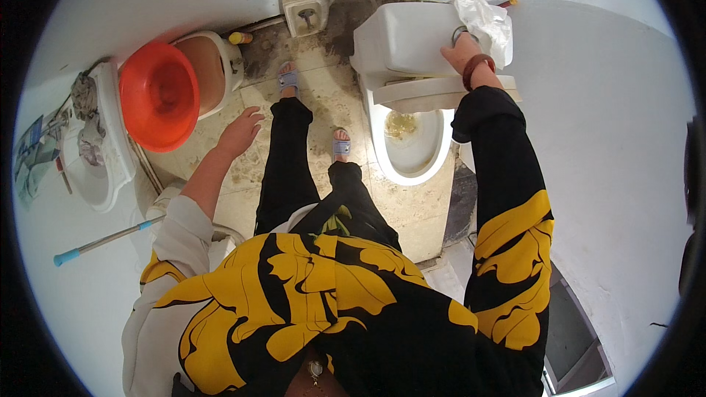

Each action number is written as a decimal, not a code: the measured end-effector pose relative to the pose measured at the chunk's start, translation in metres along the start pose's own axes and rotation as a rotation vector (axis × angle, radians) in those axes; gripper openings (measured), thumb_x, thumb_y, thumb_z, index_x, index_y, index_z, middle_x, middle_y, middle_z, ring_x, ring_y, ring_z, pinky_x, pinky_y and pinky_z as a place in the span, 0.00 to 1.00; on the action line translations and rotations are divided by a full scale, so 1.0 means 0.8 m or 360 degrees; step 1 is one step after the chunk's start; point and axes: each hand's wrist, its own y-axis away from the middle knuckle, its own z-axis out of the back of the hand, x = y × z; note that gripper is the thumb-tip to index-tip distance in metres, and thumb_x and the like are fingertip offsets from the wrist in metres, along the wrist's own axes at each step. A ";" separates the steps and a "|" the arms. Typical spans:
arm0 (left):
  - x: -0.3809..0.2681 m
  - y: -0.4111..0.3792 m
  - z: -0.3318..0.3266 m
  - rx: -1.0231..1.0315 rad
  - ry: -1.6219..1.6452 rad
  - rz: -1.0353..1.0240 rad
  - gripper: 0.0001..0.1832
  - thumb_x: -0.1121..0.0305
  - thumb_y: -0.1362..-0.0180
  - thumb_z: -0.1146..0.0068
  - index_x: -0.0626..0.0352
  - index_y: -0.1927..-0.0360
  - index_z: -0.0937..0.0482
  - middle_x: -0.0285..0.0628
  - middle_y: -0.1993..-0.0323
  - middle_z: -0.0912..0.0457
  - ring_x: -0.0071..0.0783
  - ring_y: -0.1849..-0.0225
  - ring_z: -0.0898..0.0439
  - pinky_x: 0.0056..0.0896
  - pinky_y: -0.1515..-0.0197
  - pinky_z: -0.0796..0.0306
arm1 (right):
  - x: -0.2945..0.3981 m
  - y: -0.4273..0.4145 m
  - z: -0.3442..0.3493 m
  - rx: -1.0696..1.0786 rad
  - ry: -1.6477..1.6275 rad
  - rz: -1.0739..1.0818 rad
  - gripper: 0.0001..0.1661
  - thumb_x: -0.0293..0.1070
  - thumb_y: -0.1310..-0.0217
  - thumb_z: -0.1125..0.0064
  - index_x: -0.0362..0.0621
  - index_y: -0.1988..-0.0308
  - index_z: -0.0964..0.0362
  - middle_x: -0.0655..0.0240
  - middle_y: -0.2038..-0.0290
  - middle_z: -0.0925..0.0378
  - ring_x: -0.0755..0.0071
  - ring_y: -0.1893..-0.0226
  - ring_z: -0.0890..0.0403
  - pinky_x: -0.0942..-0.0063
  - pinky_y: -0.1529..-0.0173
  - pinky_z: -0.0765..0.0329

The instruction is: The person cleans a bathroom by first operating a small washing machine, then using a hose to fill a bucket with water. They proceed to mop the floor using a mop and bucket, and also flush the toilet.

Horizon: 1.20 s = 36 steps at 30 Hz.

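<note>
My right hand (462,55) reaches to the top of the white toilet cistern (422,38), with a reddish-brown bangle on its wrist. Its fingers touch a small round thing with a dark rim (459,32); the hand partly covers it, so I cannot tell what it is or if it is gripped. A crumpled white plastic bag (485,25) lies beside these fingers. Below, the toilet seat and lid (422,95) are raised, and yellowish water (401,125) stands in the toilet bowl (413,173). My left hand (241,133) hangs over the tiled floor, holding nothing, its fingers slightly apart.
An orange-red plastic basin (160,96) leans by a lidless bin (207,69) on the left. Nearby are a wall washbasin (91,176) with grey cloths (88,121) and a blue-ended pole (110,241). A yellow container (240,38) and a small white fixture (305,13) stand along the back wall.
</note>
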 end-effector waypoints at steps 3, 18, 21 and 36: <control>0.001 -0.002 0.000 0.0010 -0.0004 0.0017 0.14 0.74 0.41 0.53 0.59 0.51 0.28 0.44 0.42 0.35 0.45 0.50 0.27 0.38 0.48 0.32 | -0.006 -0.005 -0.005 -0.0047 -0.0015 -0.0005 0.32 0.44 0.51 0.40 0.30 0.53 0.36 0.44 0.53 0.28 0.45 0.50 0.27 0.61 0.46 0.30; 0.005 0.002 -0.003 0.0024 -0.0011 0.0027 0.14 0.73 0.41 0.54 0.58 0.51 0.28 0.44 0.42 0.35 0.45 0.50 0.27 0.38 0.48 0.32 | -0.006 -0.004 -0.005 -0.0008 0.0010 -0.0004 0.32 0.44 0.51 0.41 0.29 0.52 0.35 0.42 0.53 0.28 0.43 0.49 0.28 0.60 0.46 0.29; 0.005 0.003 -0.003 0.0033 0.0003 0.0033 0.14 0.73 0.41 0.54 0.59 0.51 0.28 0.44 0.42 0.35 0.46 0.50 0.27 0.38 0.48 0.32 | -0.009 -0.006 -0.008 -0.0023 0.0002 -0.0002 0.32 0.43 0.52 0.41 0.30 0.52 0.35 0.42 0.53 0.28 0.43 0.49 0.28 0.60 0.45 0.30; -0.038 -0.054 -0.092 0.0102 0.0144 -0.0309 0.14 0.72 0.45 0.56 0.61 0.57 0.24 0.41 0.53 0.25 0.37 0.48 0.29 0.32 0.49 0.30 | -0.302 0.000 -0.066 -0.0358 0.0296 0.0590 0.30 0.37 0.50 0.41 0.34 0.49 0.34 0.48 0.48 0.32 0.46 0.50 0.30 0.59 0.44 0.34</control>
